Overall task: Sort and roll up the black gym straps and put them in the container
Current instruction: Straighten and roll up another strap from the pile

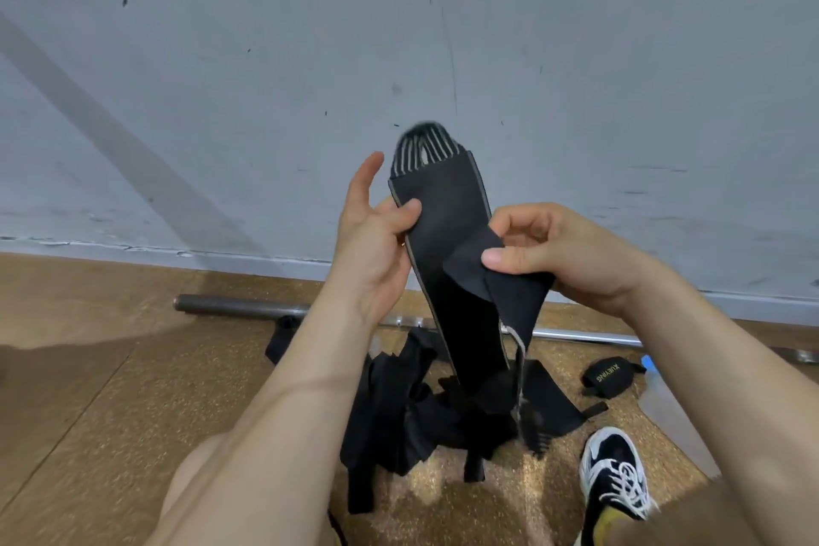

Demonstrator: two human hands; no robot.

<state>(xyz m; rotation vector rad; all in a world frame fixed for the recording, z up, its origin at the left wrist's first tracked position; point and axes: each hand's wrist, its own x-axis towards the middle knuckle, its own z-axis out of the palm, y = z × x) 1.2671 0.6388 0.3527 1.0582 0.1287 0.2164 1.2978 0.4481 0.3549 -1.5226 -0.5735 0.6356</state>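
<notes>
Both hands held one wide black strap [447, 208] upright: left hand [376, 235] gripped its pale-edged side, right hand [563, 253] pinched a folded flap; striped end on top.

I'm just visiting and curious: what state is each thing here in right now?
Held strap: unrolled, raised, one end folded over.
Left hand: pinches the held strap's edge.
Right hand: pinches its folded end.
Strap pile: loose, tangled on the floor.
Labelled strap: rolled up, on the floor.
Metal bar: lying along the wall.
Plastic container: partly hidden.
</notes>
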